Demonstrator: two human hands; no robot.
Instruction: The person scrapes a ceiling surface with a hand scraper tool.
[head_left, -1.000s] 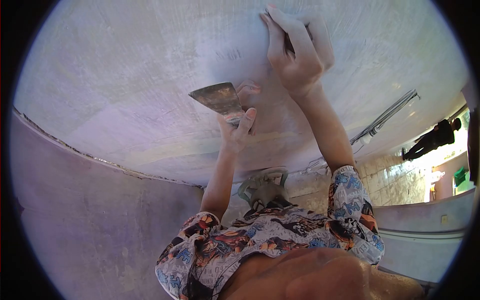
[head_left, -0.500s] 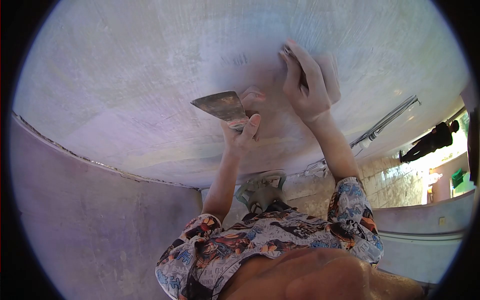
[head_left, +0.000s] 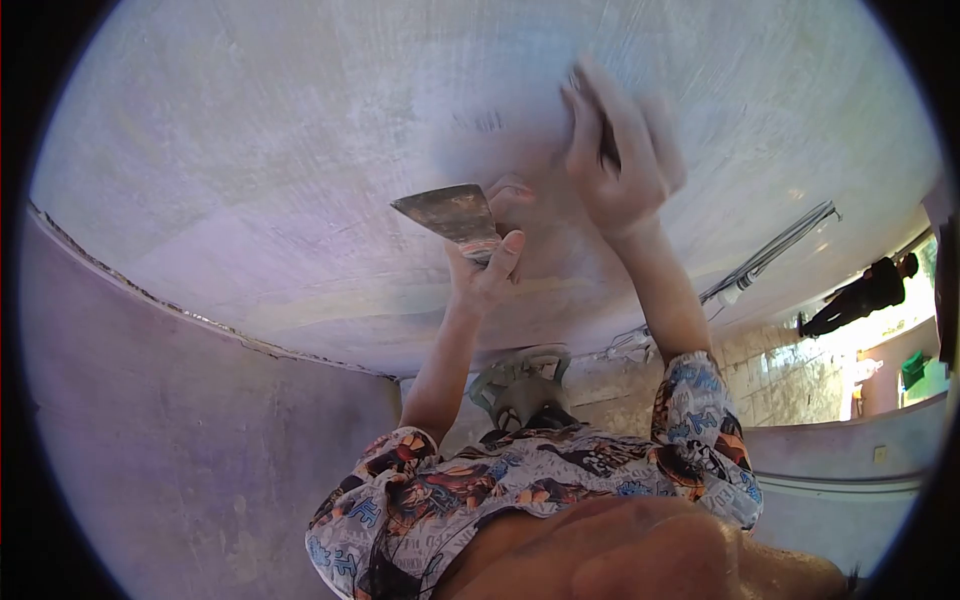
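Observation:
I am looking up at a pale plastered ceiling (head_left: 250,150). My left hand (head_left: 488,262) is shut on the handle of a wide putty knife (head_left: 450,212), whose stained blade points left just below the ceiling. My right hand (head_left: 618,160) is raised higher and to the right. It is motion-blurred, pressed against the ceiling, with its fingers closed on a thin dark tool (head_left: 598,125) that is mostly hidden by the hand. The two hands are close together but apart.
A purple-grey wall (head_left: 180,450) meets the ceiling along a rough joint at the left. Cables (head_left: 765,255) run across the ceiling at the right. A person in dark clothes (head_left: 860,295) stands far right near a brick wall (head_left: 790,370). My patterned shirt (head_left: 520,480) fills the bottom.
My right hand has slid across the ceiling towards me and a little to the right, and is now blurred with motion. My left hand with the putty knife has barely shifted.

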